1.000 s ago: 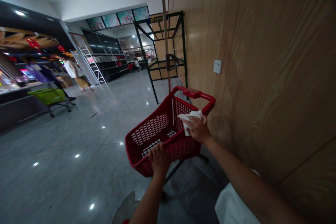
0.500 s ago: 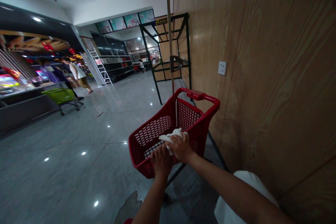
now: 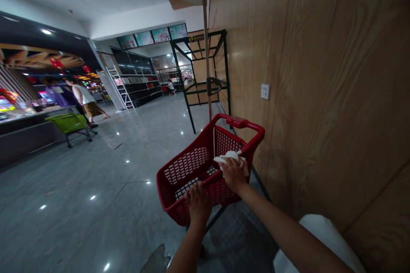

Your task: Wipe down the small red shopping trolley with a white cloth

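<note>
**Right hand (image 3: 235, 175) and cloth (image 3: 229, 156) sit farther up the cart's rim**

The right hand's fingers are clamped over the crumpled white cloth, pressing it on the near rim of the red shopping cart (image 3: 221, 190). Half a second ago this hand was right beside the left hand (image 3: 198, 205); now a stretch of rim separates them, and the cloth is closer to the handle (image 3: 235, 122). The left hand has kept its place near the cart's front corner, fingers close together and hooked over the rim; its thumb is hidden.

The cart stands on the grey floor (image 3: 80, 179) next to the wooden wall (image 3: 304, 94). Its long axis runs slantwise: the handle end points away and to the right, the front end toward the near left.

Beyond the handle are a pole (image 3: 206, 51) and a dark metal rack (image 3: 228, 77). The sign (image 3: 196, 39) on the rack bears yellow marks too small to read, and the lettering on the overhead panels (image 3: 160, 36) is unreadable too. Far left, a green cart (image 3: 68, 123) stands near a person in a white top (image 3: 82, 94).
</note>
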`<state>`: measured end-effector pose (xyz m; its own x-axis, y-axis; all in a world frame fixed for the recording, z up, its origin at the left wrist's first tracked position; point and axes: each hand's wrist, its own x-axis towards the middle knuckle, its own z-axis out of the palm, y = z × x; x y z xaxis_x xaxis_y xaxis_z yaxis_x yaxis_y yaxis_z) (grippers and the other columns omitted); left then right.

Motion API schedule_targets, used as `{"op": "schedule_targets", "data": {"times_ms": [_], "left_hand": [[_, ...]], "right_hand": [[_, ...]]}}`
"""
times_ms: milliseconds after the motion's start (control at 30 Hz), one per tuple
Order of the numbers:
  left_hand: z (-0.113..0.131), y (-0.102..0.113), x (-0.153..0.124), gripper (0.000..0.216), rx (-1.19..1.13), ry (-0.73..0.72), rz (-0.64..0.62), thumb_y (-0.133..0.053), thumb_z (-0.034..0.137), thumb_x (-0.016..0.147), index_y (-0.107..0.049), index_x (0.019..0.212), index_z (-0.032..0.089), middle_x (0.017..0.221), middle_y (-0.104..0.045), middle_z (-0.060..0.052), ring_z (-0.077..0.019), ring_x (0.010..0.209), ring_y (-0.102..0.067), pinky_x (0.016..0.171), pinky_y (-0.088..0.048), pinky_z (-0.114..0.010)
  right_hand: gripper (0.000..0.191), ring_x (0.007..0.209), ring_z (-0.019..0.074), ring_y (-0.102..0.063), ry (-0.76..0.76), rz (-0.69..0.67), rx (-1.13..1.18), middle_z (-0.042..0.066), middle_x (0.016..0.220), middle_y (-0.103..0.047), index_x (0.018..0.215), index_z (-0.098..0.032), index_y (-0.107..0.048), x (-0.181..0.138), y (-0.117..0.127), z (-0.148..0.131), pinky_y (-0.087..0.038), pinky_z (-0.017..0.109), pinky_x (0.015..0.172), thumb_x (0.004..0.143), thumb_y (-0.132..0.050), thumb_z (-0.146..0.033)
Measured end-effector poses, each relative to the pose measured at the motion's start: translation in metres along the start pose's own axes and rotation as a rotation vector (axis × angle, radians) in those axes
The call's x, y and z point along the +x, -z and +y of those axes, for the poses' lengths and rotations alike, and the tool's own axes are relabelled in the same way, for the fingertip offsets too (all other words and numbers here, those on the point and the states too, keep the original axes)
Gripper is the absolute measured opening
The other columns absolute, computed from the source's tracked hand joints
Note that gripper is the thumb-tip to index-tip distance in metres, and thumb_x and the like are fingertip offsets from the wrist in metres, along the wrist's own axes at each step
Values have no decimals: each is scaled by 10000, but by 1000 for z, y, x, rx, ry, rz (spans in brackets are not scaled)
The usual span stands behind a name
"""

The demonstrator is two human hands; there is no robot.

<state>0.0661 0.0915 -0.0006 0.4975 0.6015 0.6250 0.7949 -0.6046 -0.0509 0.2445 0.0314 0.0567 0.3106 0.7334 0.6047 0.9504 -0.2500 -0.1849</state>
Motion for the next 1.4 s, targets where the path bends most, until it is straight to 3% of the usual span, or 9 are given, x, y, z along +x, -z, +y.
{"op": "schedule_targets", "data": {"times_ms": [367,567,700,800,933,1100,1200,1300,1400], "left_hand": [[-12,29,-10,506,-93,-60,-114,-508,256,798,-496,1286,123,1239,-559,-162,-280,1134,-468,1006,-295,-463],[-33,43,-18,547,-158,-69,-192,-507,162,742,-483,1288,132,1281,-548,-130,-251,1144,-470,1013,-298,-426],[-39,41,-26,543,-134,-79,-147,-499,154,746,-490,1288,126,1293,-539,-140,-263,1176,-450,1025,-290,-435],[-39,39,-31,548,-114,-78,-108,-511,182,749,-488,1293,118,1295,-533,-150,-276,1182,-443,1037,-276,-452],[-31,39,-34,552,-98,-29,-104,-528,221,736,-504,1276,114,1285,-533,-161,-296,1173,-445,1047,-258,-481],[-27,35,-38,587,-78,-6,-98,-541,222,705,-504,1281,114,1301,-527,-167,-314,1198,-430,1063,-231,-508],[-34,32,-40,583,-64,-29,-77,-531,225,718,-500,1286,97,1308,-523,-175,-309,1211,-425,1067,-235,-496],[-44,33,-41,598,-78,-89,-94,-533,243,727,-480,1306,106,1326,-515,-170,-297,1210,-430,1051,-264,-479],[-49,34,-40,622,-102,-114,-112,-555,281,729,-469,1321,112,1335,-513,-173,-305,1206,-435,1041,-276,-483]], "right_hand": [[336,1153,245,-453,164,-185,60,37,1262,-585,1239,-342,-567,-31,-1,-86,-169,517,1052,943,-421,-277],[358,1105,245,-505,252,-211,-79,56,1195,-630,1223,-326,-595,-16,62,-28,-191,523,1036,929,-423,-214],[530,1130,243,-501,360,-161,-157,61,1231,-609,1370,-331,-460,-3,109,33,-154,511,1056,862,-487,-182],[557,1178,276,-463,313,-139,-230,104,1294,-551,1369,-290,-475,-4,122,52,-186,490,1041,818,-543,-248],[501,1175,288,-438,155,-87,-222,113,1294,-544,1307,-269,-540,-17,106,24,-148,491,1055,812,-581,-335],[576,1118,270,-469,196,-145,-57,58,1236,-602,1320,-321,-500,-37,58,-65,-238,441,990,785,-645,-473],[364,1080,239,-504,185,-160,-32,47,1179,-636,1251,-313,-554,-44,30,-106,-269,427,968,893,-532,-375],[284,1023,219,-542,283,-210,-58,59,1135,-653,1174,-282,-602,-41,23,-114,-323,403,920,943,-437,-290],[276,972,211,-565,401,-255,-107,60,1105,-664,1160,-281,-614,-30,38,-86,-369,363,857,941,-449,-311]]}}
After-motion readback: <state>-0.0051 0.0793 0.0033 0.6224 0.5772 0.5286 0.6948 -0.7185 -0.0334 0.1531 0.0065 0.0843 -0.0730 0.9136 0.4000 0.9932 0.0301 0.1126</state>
